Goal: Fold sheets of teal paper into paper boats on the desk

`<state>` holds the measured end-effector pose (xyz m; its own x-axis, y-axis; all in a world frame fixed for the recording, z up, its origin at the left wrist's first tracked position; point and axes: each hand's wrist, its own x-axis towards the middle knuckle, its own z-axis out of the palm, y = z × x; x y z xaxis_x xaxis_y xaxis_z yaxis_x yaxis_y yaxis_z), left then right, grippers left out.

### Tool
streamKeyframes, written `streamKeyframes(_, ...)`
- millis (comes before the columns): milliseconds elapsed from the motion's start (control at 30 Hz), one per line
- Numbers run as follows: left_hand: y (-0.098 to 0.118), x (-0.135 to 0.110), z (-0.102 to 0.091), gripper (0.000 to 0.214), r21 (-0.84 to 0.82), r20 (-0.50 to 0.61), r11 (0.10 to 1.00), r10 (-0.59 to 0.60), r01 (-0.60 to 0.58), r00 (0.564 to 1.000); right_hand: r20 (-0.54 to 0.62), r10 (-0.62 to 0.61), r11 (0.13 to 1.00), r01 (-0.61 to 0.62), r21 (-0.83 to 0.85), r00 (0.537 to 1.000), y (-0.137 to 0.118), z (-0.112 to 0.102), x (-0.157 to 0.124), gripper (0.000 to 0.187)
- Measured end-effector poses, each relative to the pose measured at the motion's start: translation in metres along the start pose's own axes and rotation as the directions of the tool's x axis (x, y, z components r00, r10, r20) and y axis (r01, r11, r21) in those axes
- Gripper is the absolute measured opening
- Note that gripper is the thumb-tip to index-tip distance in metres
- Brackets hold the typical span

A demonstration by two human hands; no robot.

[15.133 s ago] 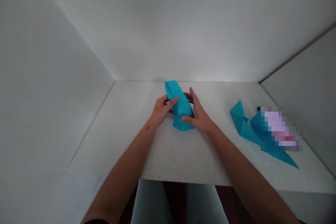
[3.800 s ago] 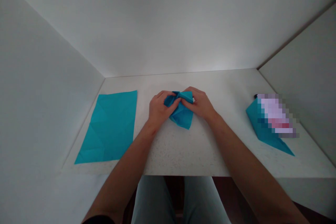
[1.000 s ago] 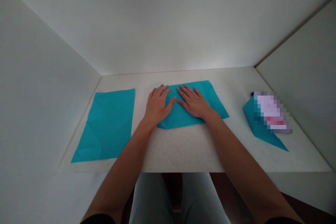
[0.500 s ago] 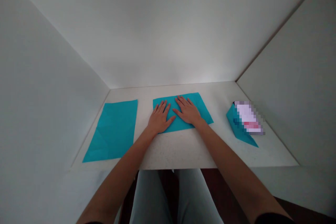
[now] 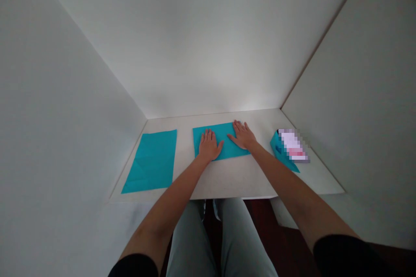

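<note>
A blue rectangular sheet point(image 5: 224, 134), which looks like paper, lies on the white table in front of me. My left hand point(image 5: 209, 146) rests flat on its left part, fingers stretched out and pointing away from me. Over the sheet's right end lies my right hand point(image 5: 243, 135), palm down, with the thumb spread toward the left. That hand and forearm hide the sheet's right edge. Neither hand grips anything.
To the left lies a larger blue sheet point(image 5: 152, 160) with faint creases. On the right a folded blue piece point(image 5: 282, 152) stands against a pixelated, phone-like object point(image 5: 294, 145). White walls point(image 5: 208, 52) enclose the white tabletop point(image 5: 227, 181) on three sides.
My right hand has slid right across the sheet to its right end, and the hands are farther apart. The left hand stays on the sheet's left part. The camera view has shifted.
</note>
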<state>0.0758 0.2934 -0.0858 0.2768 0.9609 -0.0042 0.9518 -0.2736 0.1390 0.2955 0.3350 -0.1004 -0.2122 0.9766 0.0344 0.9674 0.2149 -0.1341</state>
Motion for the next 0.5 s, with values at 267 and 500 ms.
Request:
streamKeyframes(267,-0.017,0.007,0.003,0.087,-0.041,-0.052,0.999,-0.028,0.026,0.998,0.022,-0.008,1.0,0.008,-0.003,1.0,0.001,-0.003,-0.003,0.091)
streamKeyframes(500,-0.048,-0.01,0.006,0.094,-0.046,-0.088,0.999,-0.019,0.015,0.996,-0.047,-0.035,0.998,0.032,-0.048,0.998,-0.014,-0.009,-0.007,0.081)
